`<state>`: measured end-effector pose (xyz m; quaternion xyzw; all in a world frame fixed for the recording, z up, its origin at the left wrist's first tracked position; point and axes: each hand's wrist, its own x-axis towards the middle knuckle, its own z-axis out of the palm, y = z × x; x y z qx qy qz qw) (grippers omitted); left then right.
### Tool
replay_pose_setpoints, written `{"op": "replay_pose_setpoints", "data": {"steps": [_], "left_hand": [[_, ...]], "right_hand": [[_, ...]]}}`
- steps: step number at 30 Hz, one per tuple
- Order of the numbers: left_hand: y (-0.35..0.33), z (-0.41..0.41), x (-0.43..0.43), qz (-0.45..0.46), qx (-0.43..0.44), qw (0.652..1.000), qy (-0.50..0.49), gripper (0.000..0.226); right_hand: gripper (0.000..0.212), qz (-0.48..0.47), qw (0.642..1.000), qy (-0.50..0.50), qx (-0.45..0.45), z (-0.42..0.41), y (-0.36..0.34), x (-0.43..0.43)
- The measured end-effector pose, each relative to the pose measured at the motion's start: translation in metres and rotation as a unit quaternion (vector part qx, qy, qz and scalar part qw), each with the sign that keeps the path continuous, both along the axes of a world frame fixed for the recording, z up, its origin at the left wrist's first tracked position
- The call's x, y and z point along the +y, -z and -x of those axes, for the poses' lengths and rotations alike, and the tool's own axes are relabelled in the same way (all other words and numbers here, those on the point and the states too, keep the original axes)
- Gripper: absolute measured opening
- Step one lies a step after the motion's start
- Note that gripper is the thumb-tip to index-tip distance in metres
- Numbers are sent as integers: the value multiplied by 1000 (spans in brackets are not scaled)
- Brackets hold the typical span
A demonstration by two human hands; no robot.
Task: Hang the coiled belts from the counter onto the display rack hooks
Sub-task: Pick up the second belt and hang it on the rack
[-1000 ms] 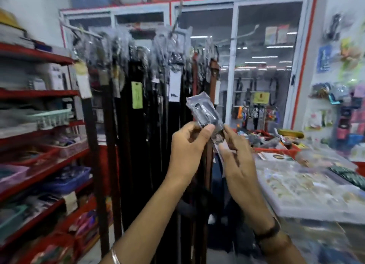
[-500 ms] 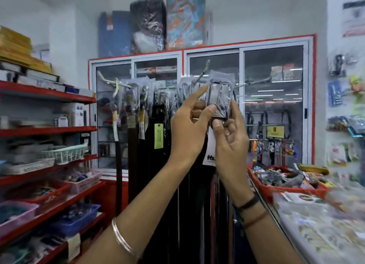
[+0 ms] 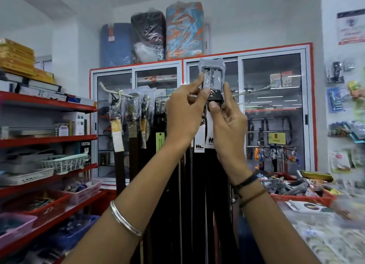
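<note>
A black belt hangs straight down from its plastic-wrapped metal buckle (image 3: pixel 212 79), which I hold up at the height of the rack hooks. My left hand (image 3: pixel 184 113) pinches the buckle's left edge with thumb and forefinger. My right hand (image 3: pixel 227 115) grips its lower right side and the strap just below. A metal hook (image 3: pixel 254 89) juts out to the right behind the buckle, and another hook (image 3: pixel 116 91) at the left carries several hanging belts (image 3: pixel 134 125) with paper tags. I cannot tell whether the buckle touches a hook.
Red shelves (image 3: pixel 47 139) with baskets and boxes fill the left side. A glass-door cabinet (image 3: pixel 272 109) stands behind the rack. At the right is a counter with a red tray (image 3: pixel 304 197) of small goods, and packets hang on the right wall.
Both hands have lifted the buckle from chest height up to the level of the hooks. The view has tilted upward, so the cabinet top and the bundles above it now show.
</note>
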<state>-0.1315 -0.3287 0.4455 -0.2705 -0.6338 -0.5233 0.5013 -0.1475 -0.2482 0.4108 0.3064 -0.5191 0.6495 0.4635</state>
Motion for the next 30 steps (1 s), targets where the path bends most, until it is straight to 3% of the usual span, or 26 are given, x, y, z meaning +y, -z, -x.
{"op": "replay_pose_setpoints", "data": {"steps": [11, 20, 27, 30], "left_hand": [[5, 19, -6, 25, -64, 997, -44, 39], [29, 24, -13, 72, -46, 990, -115, 40], [103, 1, 20, 87, 58, 988, -115, 24], [139, -3, 42, 91, 47, 993, -63, 20]], "right_hand": [[53, -60, 997, 23, -44, 33, 5, 1], [47, -114, 991, 62, -40, 48, 27, 16], [33, -172, 956, 239, 10, 20, 90, 78], [29, -209, 934, 290, 0, 3, 122, 114]]}}
